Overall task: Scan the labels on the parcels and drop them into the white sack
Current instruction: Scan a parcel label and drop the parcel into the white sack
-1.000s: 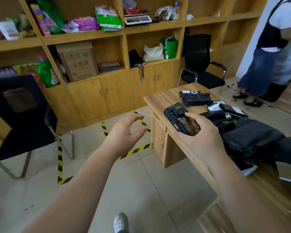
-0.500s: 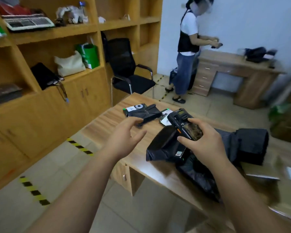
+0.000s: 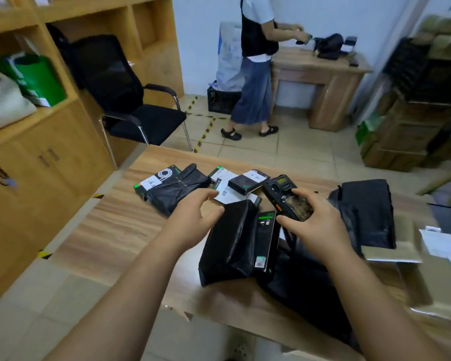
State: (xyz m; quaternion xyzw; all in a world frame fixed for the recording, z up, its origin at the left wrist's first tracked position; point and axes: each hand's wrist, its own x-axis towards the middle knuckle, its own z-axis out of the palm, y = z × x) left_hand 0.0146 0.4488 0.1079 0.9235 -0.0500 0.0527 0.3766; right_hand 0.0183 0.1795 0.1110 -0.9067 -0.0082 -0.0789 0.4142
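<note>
Several black plastic parcels lie on the wooden desk (image 3: 120, 225). My right hand (image 3: 315, 225) grips a black handheld scanner (image 3: 287, 196) above them, its small screen facing up. My left hand (image 3: 193, 217) hovers with fingers loosely spread at the top edge of a long black parcel (image 3: 229, 243) that lies in front of me; whether it touches the parcel is unclear. Another black parcel with a white label (image 3: 172, 188) lies further left, and a small black box (image 3: 248, 182) beside white labelled packets (image 3: 227, 191). A white sack (image 3: 229, 56) stands in a black crate by the far wall.
A larger black parcel (image 3: 365, 212) and cardboard pieces (image 3: 401, 246) lie at the desk's right. A black office chair (image 3: 125, 100) stands by the wooden shelving on the left. A person (image 3: 258, 74) works at a second desk (image 3: 320, 74) at the back.
My view has swung right and down onto the desk. Both hands have moved over the parcels, the left one reaching the long black parcel. The scanner stays in my right hand.
</note>
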